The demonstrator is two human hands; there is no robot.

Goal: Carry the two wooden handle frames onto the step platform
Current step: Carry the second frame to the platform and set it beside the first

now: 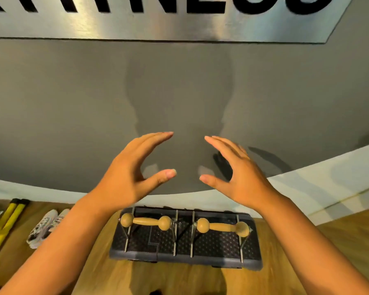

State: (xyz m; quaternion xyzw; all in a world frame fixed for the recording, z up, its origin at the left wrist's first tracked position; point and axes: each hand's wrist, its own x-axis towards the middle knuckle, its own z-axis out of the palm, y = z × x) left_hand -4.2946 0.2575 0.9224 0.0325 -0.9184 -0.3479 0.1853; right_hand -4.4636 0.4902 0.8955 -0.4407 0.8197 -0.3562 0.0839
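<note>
Since both wooden handle frames (145, 223) (223, 227) stand side by side on the step platform (185, 255), placing looks done. Left hand (128, 173) and right hand (241, 173) hover above, spread wide, holding nothing; next comes only pulling away

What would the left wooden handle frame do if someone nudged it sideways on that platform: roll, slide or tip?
The left handle frame probably would not roll: its rounded wooden grip sits raised on thin metal legs. Those legs look narrow and splayed, so a push up at the grip might tip it. The step platform has a dimpled, rubbery-looking top, so sliding seems unlikely. Both hands are raised, open, touching nothing.
</note>
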